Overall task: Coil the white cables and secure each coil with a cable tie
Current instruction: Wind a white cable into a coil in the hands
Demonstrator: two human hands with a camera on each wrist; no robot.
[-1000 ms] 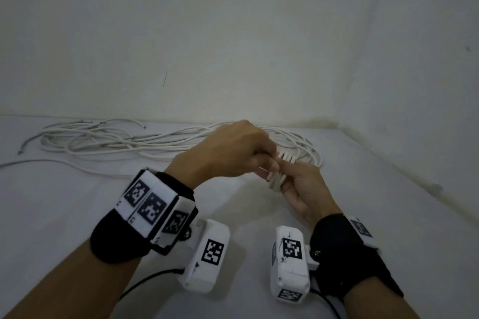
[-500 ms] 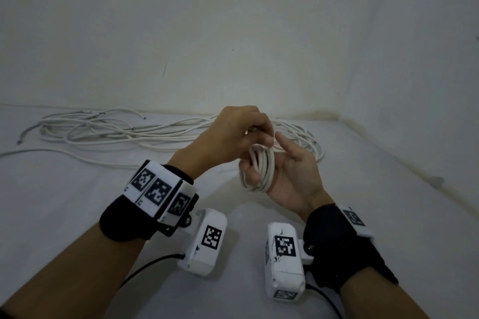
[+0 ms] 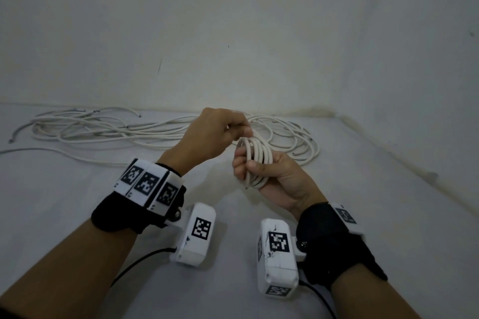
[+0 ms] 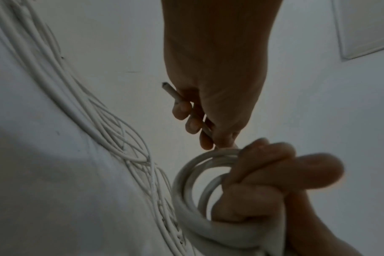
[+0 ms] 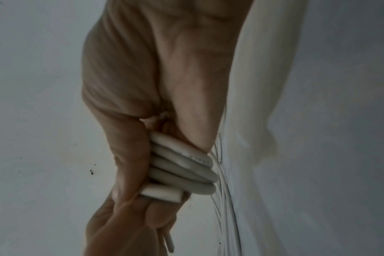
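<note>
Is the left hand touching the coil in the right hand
Touching. In the left wrist view the left hand pinches the cable end right where it joins the coil gripped by the right hand.

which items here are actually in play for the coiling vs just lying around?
In play:
- small coil, gripped by right hand
- cable end, pinched by left hand

Lying about:
- loose white cables on the table, by the wall
</note>
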